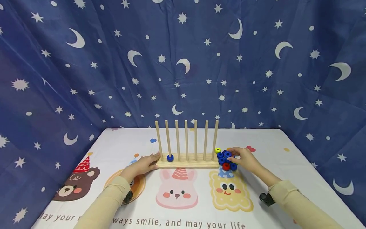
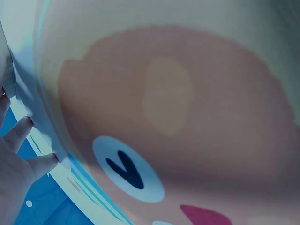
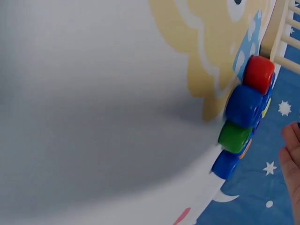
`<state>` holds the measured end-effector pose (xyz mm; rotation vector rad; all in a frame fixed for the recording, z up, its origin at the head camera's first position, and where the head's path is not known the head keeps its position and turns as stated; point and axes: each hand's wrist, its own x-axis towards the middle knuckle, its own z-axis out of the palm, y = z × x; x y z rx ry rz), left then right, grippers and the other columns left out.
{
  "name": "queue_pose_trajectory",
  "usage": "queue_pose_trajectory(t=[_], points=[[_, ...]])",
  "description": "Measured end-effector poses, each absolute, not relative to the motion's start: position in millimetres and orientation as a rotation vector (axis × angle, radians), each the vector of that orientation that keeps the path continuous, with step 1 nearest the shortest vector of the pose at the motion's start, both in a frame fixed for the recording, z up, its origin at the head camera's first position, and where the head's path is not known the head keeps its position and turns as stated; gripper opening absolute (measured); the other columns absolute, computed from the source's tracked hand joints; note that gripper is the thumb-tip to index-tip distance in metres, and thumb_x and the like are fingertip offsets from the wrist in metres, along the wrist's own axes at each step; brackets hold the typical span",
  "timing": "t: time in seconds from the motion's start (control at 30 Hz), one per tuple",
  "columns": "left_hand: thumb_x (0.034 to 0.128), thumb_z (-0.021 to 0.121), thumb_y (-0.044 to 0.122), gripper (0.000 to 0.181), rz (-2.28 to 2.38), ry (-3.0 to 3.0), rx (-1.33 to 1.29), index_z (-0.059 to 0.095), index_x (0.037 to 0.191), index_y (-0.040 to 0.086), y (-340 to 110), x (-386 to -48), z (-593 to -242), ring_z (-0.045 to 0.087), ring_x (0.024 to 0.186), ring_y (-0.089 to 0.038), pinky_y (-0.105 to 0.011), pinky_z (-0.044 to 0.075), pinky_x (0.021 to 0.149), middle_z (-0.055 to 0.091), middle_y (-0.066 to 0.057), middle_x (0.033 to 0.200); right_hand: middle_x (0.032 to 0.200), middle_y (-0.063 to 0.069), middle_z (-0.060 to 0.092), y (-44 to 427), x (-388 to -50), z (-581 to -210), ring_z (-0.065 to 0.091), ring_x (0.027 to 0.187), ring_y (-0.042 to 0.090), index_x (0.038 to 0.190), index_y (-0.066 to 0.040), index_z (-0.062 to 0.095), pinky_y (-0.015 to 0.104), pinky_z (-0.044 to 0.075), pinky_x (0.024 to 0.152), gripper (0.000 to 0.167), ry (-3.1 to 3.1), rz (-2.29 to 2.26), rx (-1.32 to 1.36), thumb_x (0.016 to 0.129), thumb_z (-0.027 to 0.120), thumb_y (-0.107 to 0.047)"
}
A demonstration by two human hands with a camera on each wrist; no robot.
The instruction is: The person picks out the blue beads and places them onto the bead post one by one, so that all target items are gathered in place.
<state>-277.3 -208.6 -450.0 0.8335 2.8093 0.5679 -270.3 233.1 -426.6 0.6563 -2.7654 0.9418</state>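
A light wooden stand [image 1: 187, 163] with a row of upright pegs is on the table. One blue ring [image 1: 170, 158] sits low on its second peg from the left. My left hand [image 1: 145, 163] touches the stand's left end; in the left wrist view, spread fingers [image 2: 42, 164] of this hand rest on the cloth. Over a heap of rings right of the stand, my right hand [image 1: 243, 159] pinches a blue bead [image 1: 227, 155] between thumb and fingers. The heap shows a red ring [image 3: 259, 74], a green ring [image 3: 234, 137] and several blue ones.
The white tablecloth [image 1: 137, 136] carries cartoon prints and lettering. A yellow ring [image 1: 218, 150] lies by the stand's right end. Behind the table hangs a blue curtain [image 1: 200, 105] with moons and stars. Dark wrist devices [image 1: 267, 199] are partly visible at both forearms.
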Motion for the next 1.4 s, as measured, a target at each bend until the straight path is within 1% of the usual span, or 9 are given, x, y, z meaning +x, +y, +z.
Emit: queue_pose_trajectory(t=[0.1, 0.23, 0.5, 0.7, 0.77, 0.9, 1.0, 1.1, 1.4], points=[[0.0927, 0.058, 0.024, 0.062, 0.564, 2.808, 0.835, 0.035, 0.142, -0.005, -209, -280, -449, 0.034, 0.131, -0.051, -0.07, 0.026, 0.102, 0.033, -0.026, 0.147, 0.095, 0.019, 0.071, 230, -268, -424, 0.069, 0.084, 0.029, 0.107, 0.008, 0.064, 0.046, 0.055, 0.08, 0.029, -2.766, 0.94, 0.661, 0.083, 0.07, -0.008], [0.093, 0.057, 0.024, 0.061, 0.566, 2.8, 0.854, 0.035, 0.142, -0.006, -209, -282, -451, 0.034, 0.131, -0.052, -0.069, 0.027, 0.102, 0.033, -0.027, 0.147, 0.097, 0.02, 0.07, 227, -264, -422, 0.069, 0.083, 0.029, 0.107, 0.008, 0.064, 0.046, 0.055, 0.078, 0.029, -2.739, 0.982, 0.657, 0.082, 0.07, -0.006], [0.0932, 0.057, 0.026, 0.062, 0.588, 2.794, 0.802, 0.035, 0.142, -0.004, -211, -279, -455, 0.032, 0.132, -0.051, -0.076, 0.02, 0.099, 0.031, -0.024, 0.149, 0.097, 0.018, 0.071, 221, -258, -424, 0.07, 0.082, 0.025, 0.106, 0.007, 0.065, 0.045, 0.055, 0.082, 0.028, -2.682, 1.01, 0.685, 0.081, 0.071, -0.006], [0.0924, 0.058, 0.025, 0.061, 0.561, 2.811, 0.821, 0.036, 0.141, -0.005, -212, -280, -454, 0.034, 0.131, -0.052, -0.075, 0.023, 0.099, 0.034, -0.025, 0.147, 0.098, 0.019, 0.071, 215, -255, -423, 0.07, 0.082, 0.026, 0.106, 0.008, 0.066, 0.043, 0.056, 0.078, 0.03, -2.674, 1.035, 0.687, 0.083, 0.071, -0.01], [0.0925, 0.058, 0.025, 0.061, 0.55, 2.817, 0.837, 0.036, 0.141, -0.005, -211, -281, -453, 0.035, 0.13, -0.052, -0.073, 0.025, 0.1, 0.035, -0.025, 0.146, 0.097, 0.019, 0.071, 214, -253, -422, 0.07, 0.082, 0.027, 0.106, 0.007, 0.066, 0.042, 0.056, 0.077, 0.029, -2.661, 1.029, 0.681, 0.083, 0.071, -0.009], [0.0927, 0.058, 0.024, 0.06, 0.556, 2.808, 0.85, 0.037, 0.141, -0.005, -210, -282, -454, 0.034, 0.13, -0.053, -0.073, 0.025, 0.1, 0.034, -0.026, 0.146, 0.094, 0.017, 0.072, 211, -249, -422, 0.071, 0.082, 0.027, 0.107, 0.007, 0.065, 0.043, 0.056, 0.076, 0.03, -2.651, 1.023, 0.683, 0.082, 0.071, -0.008], [0.0927, 0.058, 0.025, 0.06, 0.562, 2.808, 0.845, 0.036, 0.141, -0.005, -210, -282, -455, 0.034, 0.13, -0.053, -0.075, 0.024, 0.098, 0.033, -0.026, 0.147, 0.094, 0.017, 0.072, 208, -248, -421, 0.07, 0.084, 0.028, 0.109, 0.006, 0.065, 0.045, 0.056, 0.077, 0.031, -2.657, 1.047, 0.689, 0.082, 0.071, -0.008], [0.0924, 0.058, 0.025, 0.061, 0.566, 2.814, 0.844, 0.036, 0.141, -0.004, -210, -282, -456, 0.034, 0.13, -0.052, -0.074, 0.024, 0.099, 0.034, -0.026, 0.146, 0.095, 0.017, 0.072, 205, -247, -421, 0.07, 0.084, 0.028, 0.11, 0.007, 0.064, 0.046, 0.056, 0.077, 0.032, -2.662, 1.07, 0.699, 0.082, 0.071, -0.008], [0.092, 0.058, 0.025, 0.06, 0.567, 2.811, 0.842, 0.038, 0.141, -0.004, -209, -282, -458, 0.034, 0.13, -0.053, -0.077, 0.023, 0.096, 0.034, -0.025, 0.147, 0.097, 0.016, 0.072, 192, -243, -419, 0.07, 0.085, 0.026, 0.107, 0.004, 0.066, 0.043, 0.057, 0.075, 0.029, -2.619, 1.069, 0.788, 0.082, 0.072, -0.012]])
